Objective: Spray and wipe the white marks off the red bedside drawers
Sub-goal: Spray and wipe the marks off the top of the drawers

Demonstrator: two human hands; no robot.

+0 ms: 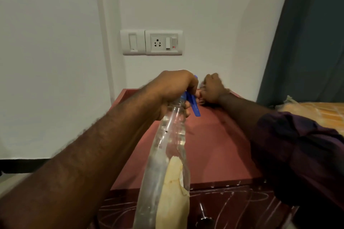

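White wall point(55, 42) filled most of the frame, upper left to centre. Dark blue-grey curtain point(307, 42) ran down the right edge. Red bedside drawers point(214, 145) sat centre to lower right, back edge against the wall, top seen from above and in front. White marks point(232, 197) scribbled across the drawer front at bottom centre-right, with a few specks along the front lip of the top. Both forearms reached in from the bottom corners, the right one in a rolled purple sleeve point(297, 154). Clear spray bottle point(167, 154) ran from bottom centre up to mid-frame, tilted, nozzle end away from the camera, over the left part of the top. Orange bed surface point(316, 113) showed at right edge, just beside the drawers. Left hand point(173, 89) was clamped round the bottle neck at centre frame, fingers curled under the head. Right hand point(213, 89), just right of it, sat at the back of the drawer top, fingers closed on a dark object point(202, 83); too blurred to tell what it was. Peeling yellowed label point(173, 182) on the bottle, bottom centre. Switch and socket plate point(151, 42) on the wall above the hands, small red light on. Blue trigger point(194, 107) hung below the left hand. Metal knob point(204, 219) on the drawer front at bottom edge.
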